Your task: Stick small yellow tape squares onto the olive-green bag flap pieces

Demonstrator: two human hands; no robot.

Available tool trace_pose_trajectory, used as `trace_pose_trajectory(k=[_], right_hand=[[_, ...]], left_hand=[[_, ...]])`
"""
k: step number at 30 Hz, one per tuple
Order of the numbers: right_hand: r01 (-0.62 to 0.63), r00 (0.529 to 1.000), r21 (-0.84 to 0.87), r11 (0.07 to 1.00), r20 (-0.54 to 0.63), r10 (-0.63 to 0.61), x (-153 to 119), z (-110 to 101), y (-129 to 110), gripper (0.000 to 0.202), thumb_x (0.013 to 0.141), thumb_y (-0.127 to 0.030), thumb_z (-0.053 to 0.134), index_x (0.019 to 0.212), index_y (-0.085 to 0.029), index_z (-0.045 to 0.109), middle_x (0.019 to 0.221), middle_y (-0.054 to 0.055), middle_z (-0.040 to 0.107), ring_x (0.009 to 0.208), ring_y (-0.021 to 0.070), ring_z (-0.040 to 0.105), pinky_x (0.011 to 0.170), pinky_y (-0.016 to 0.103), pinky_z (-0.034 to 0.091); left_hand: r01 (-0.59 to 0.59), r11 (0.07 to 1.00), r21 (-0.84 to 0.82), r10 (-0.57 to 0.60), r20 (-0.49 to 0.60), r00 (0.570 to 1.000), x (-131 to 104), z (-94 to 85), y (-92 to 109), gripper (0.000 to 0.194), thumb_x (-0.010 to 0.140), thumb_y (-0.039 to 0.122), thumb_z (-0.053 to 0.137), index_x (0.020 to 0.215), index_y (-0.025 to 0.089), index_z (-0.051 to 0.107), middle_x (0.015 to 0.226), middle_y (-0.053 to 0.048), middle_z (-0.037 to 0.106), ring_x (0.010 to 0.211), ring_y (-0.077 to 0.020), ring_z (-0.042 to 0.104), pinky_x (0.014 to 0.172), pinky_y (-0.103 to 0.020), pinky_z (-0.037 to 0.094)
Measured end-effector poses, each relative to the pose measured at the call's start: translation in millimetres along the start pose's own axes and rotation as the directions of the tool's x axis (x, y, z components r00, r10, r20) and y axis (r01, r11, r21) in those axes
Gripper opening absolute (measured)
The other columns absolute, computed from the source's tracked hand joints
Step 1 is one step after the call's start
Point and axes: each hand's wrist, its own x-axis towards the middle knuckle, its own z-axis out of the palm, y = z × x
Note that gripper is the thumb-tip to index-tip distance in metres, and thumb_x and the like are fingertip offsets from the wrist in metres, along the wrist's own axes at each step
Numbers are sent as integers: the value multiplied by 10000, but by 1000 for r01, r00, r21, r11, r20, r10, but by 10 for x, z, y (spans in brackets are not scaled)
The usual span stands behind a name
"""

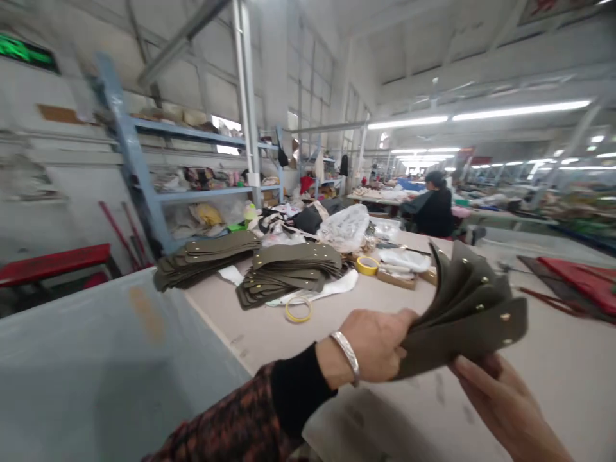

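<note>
My left hand, with a silver bangle at the wrist, is closed around the near end of a fanned bundle of dark olive strips with metal studs. Under the bundle's lower edge, my right hand supports it, fingers partly hidden behind the strips. The bundle is tilted above the table, its far ends spread apart. Two stacks of similar studded strips lie farther back: one left stack and one middle stack. A nearly used-up yellow tape roll lies in front of the middle stack.
A thicker yellow tape roll lies beside a small cardboard box. Clear plastic bags and cloth heap up at the table's back. Blue shelving stands behind. A seated person is farther off; red material lies at right.
</note>
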Motion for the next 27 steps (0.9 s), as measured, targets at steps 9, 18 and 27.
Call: trace_pose_trajectory(k=[9,18,27], right_hand=[[-157,981,-341,927,-163,106,-363,-1011,538,1121,563,-396,796,1472,-214,166,1245,134,590,1118,334,585,949,492,475],[-59,997,-454,889,16,74,-110,-1222,437,1031,593,-352,778,1447,-222,213,1486,161,344,1320,306,404,1093,449,329],[-31,989,-690,723,-127,-78,-291,-823,481,659,627,-436,734,1198,-249,464,1156,73,650,1079,287,606,976,427,445]], left_hand=[[-153,961,229,96,244,965,304,679,42,284,747,137,580,1008,209,494,910,-57,653,841,-240,657,706,-345,520],[-115,952,284,60,196,979,424,684,-77,227,779,109,578,974,199,504,895,-50,626,845,-233,628,734,-358,482],[-58,956,287,42,63,997,298,743,-103,378,817,181,594,1164,215,449,992,-66,576,919,-242,563,805,-382,413]])
